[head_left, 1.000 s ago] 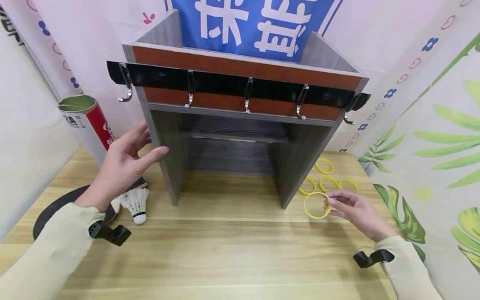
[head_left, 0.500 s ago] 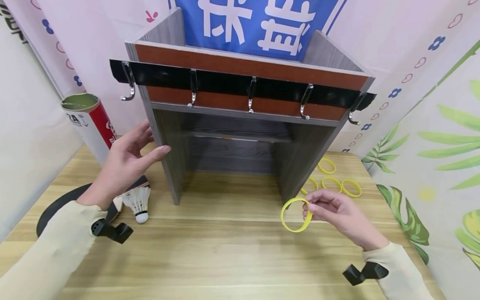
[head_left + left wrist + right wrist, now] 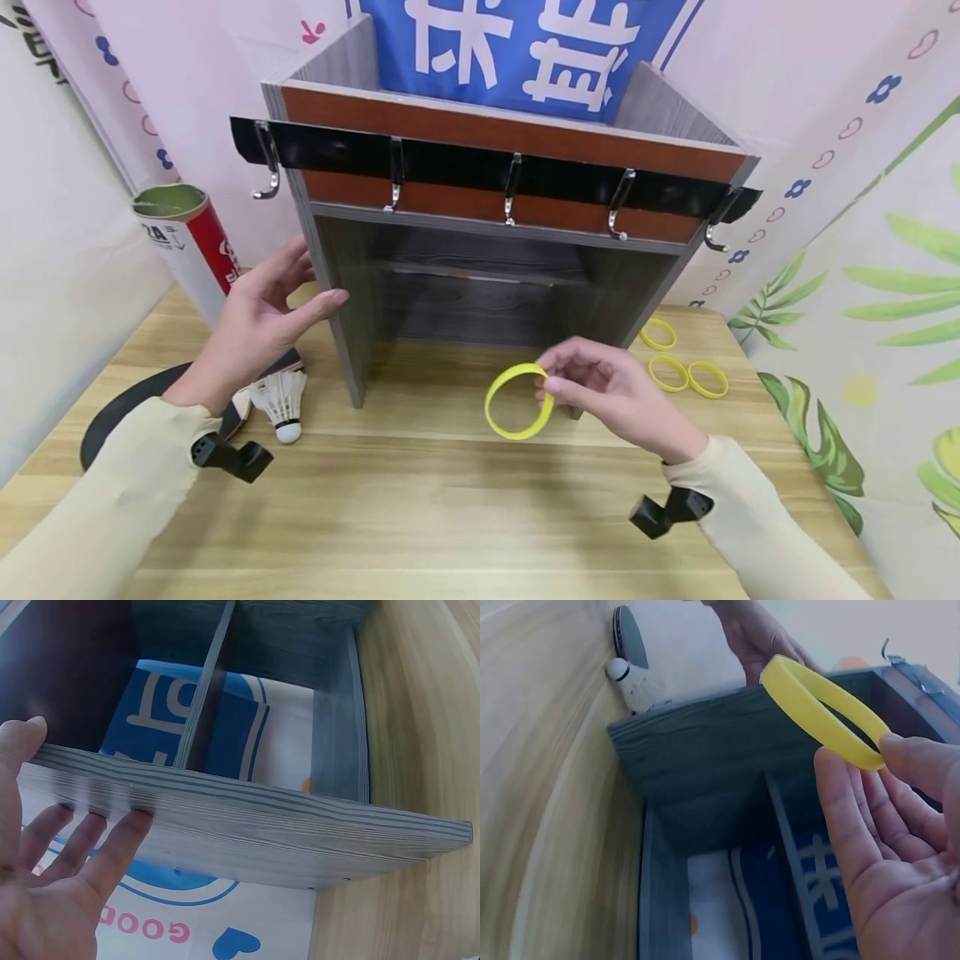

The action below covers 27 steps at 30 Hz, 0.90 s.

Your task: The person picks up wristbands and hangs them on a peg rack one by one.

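Observation:
A grey wooden shelf unit (image 3: 450,217) with a black strip of metal hooks (image 3: 450,167) across its front stands on the table. My left hand (image 3: 266,304) grips its left side panel, thumb at the front edge and fingers on the outer face, as the left wrist view (image 3: 67,862) shows. My right hand (image 3: 618,392) pinches a yellow silicone wristband (image 3: 491,408) between thumb and fingertips. The band hangs in front of the unit's lower opening, below the hooks and apart from them. In the right wrist view the wristband (image 3: 817,712) is tilted.
Several yellow wristbands (image 3: 708,380) lie on the table right of the unit. At left are a shuttlecock (image 3: 281,404), a dark table tennis paddle (image 3: 112,404) and a white-and-red tube (image 3: 191,250). A patterned curtain hangs behind, with a blue panel (image 3: 510,50).
My right hand has carried the pinched wristband leftward, from beside the other bands to the front of the unit. My left hand keeps its grip on the side panel.

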### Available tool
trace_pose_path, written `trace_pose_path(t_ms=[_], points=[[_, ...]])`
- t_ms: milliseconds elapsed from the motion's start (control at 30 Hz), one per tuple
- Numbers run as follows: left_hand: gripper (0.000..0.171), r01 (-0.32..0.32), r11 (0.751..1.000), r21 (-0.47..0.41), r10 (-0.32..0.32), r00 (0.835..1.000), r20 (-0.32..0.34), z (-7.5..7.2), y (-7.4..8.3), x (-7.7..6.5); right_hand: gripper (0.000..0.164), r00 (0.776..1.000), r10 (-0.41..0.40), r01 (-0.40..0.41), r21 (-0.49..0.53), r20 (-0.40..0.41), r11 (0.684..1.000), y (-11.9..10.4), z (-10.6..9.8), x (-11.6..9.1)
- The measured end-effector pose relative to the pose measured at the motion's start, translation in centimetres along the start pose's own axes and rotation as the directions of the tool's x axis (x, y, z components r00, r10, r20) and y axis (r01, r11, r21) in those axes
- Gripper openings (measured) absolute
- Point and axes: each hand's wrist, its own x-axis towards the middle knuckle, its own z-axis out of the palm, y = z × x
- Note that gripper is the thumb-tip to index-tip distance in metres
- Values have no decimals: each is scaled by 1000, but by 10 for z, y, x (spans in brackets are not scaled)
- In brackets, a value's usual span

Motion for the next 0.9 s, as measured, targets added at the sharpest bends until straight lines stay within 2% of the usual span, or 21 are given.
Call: trace_pose_path(t_ms=[400, 600, 700, 900], points=[[73, -11, 1000, 6, 11, 1000, -11, 1, 0, 0, 20, 996, -83, 84, 142, -9, 986, -26, 45, 52], [73, -35, 999, 14, 36, 999, -23, 1, -2, 0, 20, 994, -111, 113, 260, -21, 959, -40, 70, 72], [74, -20, 1000, 14, 20, 999, -25, 2, -2, 1, 21, 990, -133, 139, 305, -41, 942, -47, 83, 81], [75, 31, 999, 11, -31, 999, -37, 1, 0, -3, 21, 974, -210, 226, 325, -84, 918, -66, 105, 100]])
